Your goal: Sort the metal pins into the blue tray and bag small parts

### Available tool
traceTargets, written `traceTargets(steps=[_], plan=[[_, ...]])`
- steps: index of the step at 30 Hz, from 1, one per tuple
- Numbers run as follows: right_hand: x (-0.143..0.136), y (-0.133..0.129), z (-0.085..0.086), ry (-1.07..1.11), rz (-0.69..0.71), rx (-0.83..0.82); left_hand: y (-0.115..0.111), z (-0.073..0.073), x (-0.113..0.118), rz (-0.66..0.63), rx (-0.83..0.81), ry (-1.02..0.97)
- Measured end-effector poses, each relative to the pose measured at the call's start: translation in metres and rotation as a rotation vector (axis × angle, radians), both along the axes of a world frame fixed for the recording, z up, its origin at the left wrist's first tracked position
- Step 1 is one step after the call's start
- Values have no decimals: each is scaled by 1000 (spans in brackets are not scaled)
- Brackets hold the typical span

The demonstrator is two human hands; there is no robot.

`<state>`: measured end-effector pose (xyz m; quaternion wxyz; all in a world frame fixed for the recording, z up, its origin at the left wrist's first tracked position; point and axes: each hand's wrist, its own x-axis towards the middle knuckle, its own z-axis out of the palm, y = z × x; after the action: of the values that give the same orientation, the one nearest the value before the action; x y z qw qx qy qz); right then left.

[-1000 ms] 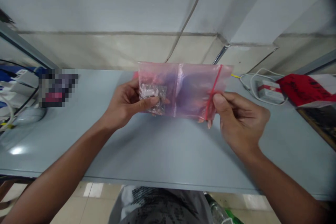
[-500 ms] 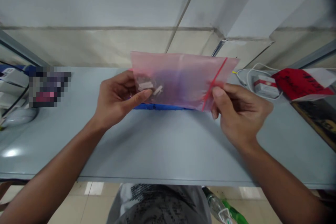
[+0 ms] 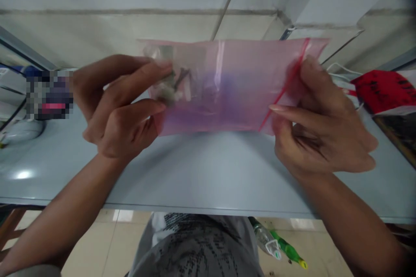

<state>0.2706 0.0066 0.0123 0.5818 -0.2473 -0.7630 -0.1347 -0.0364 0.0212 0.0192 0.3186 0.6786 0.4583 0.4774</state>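
Observation:
A see-through pink zip bag point(image 3: 247, 86) is stretched sideways between my two hands, raised above the grey table. My left hand point(image 3: 123, 99) pinches its left end, fingers and thumb closed on the plastic. Inside that end lies a clear packet point(image 3: 191, 69) with small pale and dark pieces, too blurred to name. My right hand point(image 3: 321, 117) grips the right end, thumb and fingers closed beside the red zip strip point(image 3: 287, 84). A blue patch shows through the bag; what it is stays hidden.
The grey table point(image 3: 201, 173) runs along a tiled wall. On the right are a red paper packet point(image 3: 385, 91) and a white cable point(image 3: 344, 67). A computer mouse point(image 3: 24, 132) sits at the left. Plastic bottles point(image 3: 286, 246) lie on the floor below.
The bag has come up closer and now spans wider. My left-hand fingers have shifted to the front of its end, and the right-hand grip has turned. The view has tilted slightly.

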Motion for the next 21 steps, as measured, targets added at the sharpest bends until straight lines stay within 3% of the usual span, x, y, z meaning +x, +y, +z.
traceTargets(steps=[5,9,11,15,17,19,21], plan=[[1,-7,-1,-33,-119,10,-19,-18,12,29,16,-74],[0,-13,0,-30,-150,-7,-8,-17,5,56,107,-83],[1,-17,0,-49,-142,-32,3,-11,-4,91,311,-25],[3,-20,1,-86,-142,-36,12,0,-9,209,1035,230],[2,-17,0,-60,-121,-63,8,4,-2,224,1259,281],[0,-12,-1,7,-62,-76,1,6,8,246,1184,301],[-3,-8,-2,95,-33,-101,-6,6,16,199,980,304]])
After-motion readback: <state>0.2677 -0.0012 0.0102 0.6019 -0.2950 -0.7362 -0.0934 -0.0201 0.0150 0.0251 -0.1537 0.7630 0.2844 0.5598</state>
